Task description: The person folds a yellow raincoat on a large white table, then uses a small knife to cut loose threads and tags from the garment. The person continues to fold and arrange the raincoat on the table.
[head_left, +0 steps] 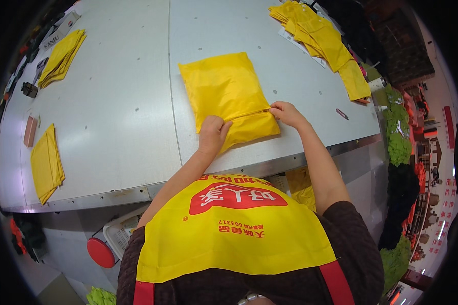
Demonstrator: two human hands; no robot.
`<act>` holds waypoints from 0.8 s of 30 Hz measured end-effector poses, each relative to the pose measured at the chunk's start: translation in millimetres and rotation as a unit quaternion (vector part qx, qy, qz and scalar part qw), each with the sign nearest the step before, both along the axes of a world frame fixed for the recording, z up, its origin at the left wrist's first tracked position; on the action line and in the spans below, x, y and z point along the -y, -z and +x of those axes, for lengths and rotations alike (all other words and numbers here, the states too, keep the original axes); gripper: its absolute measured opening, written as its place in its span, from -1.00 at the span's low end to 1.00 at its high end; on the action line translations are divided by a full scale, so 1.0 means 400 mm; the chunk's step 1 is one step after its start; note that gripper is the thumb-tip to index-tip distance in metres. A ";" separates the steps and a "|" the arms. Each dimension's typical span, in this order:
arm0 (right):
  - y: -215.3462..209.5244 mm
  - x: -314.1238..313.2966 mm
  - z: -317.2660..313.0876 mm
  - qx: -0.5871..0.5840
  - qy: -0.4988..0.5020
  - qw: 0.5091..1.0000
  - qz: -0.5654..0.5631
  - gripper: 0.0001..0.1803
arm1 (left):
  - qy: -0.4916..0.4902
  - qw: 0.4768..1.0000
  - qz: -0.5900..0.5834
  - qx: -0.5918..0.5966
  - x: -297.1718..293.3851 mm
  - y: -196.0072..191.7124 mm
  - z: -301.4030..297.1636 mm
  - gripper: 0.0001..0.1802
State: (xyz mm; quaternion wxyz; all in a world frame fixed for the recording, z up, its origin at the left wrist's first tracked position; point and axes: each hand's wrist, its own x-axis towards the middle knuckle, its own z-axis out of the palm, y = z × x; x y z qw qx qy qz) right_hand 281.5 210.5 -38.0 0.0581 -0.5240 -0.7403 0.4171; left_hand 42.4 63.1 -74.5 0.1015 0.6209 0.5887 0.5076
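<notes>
In front of me on the table lies a squarish, slightly puffed yellow bag, its surface creased and shiny. A folded edge with a narrow dark gap crosses its lower third. My left hand is closed, thumb and fingers pinching at the left part of that edge. At the right end of the same edge, my right hand pinches the material between thumb and fingertips. The inside of the bag cannot be seen.
Stacks of flat yellow pieces lie at the far right, far left and near left. Small thread snips rest at right. Below the pale metal table are a white basket and red stool.
</notes>
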 end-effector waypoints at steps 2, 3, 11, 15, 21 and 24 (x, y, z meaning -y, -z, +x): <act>-0.007 -0.001 -0.004 0.009 -0.009 1.000 0.003 -0.77 | -0.005 1.000 0.002 0.003 0.003 0.001 -0.003 -0.70; -0.011 -0.001 -0.002 0.014 -0.012 1.000 0.005 -0.77 | -0.005 1.000 0.000 0.008 0.004 -0.001 -0.001 -0.70; -0.012 -0.037 0.042 -0.116 0.066 0.962 -0.238 -0.80 | -0.006 1.000 -0.005 0.028 0.004 0.000 -0.002 -0.72; -0.023 -0.015 0.036 -0.147 0.086 0.957 -0.236 -0.81 | 0.012 1.000 0.000 0.004 0.005 -0.004 -0.006 -0.74; -0.023 0.026 0.017 -0.120 0.057 0.987 -0.089 -0.84 | 0.154 0.979 0.064 -0.118 -0.034 -0.071 0.040 -0.81; -0.025 0.030 0.003 -0.095 0.020 0.993 -0.066 -0.84 | 0.231 0.956 0.030 -0.177 -0.087 -0.074 0.114 -0.74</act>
